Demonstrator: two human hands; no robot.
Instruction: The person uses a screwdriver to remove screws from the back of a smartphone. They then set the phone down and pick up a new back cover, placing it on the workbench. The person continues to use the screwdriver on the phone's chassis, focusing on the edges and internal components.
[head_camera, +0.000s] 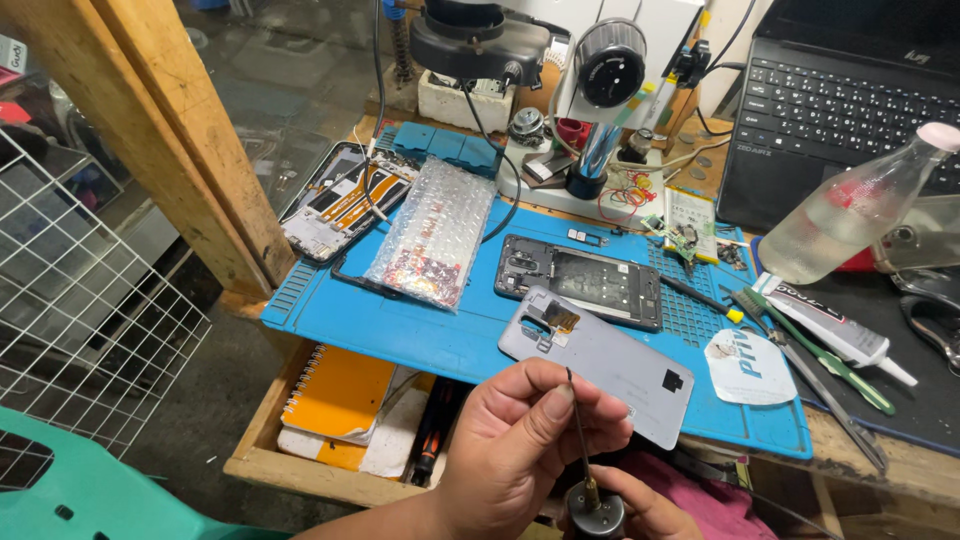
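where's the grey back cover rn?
In the head view, the grey back cover lies flat at the front edge of the blue mat, lower centre, just beyond the left hand and in front of the black phone frame.

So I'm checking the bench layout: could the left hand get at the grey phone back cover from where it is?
Probably yes: the left hand, pinching a thin screwdriver, sits right beside the grey back cover, with nothing between them.

We're at a phone repair workshop. An opened phone frame (583, 281) and grey back cover (610, 365) lie on a blue work mat (420, 330), microscope (480, 40) above the cluttered desk (300, 470).
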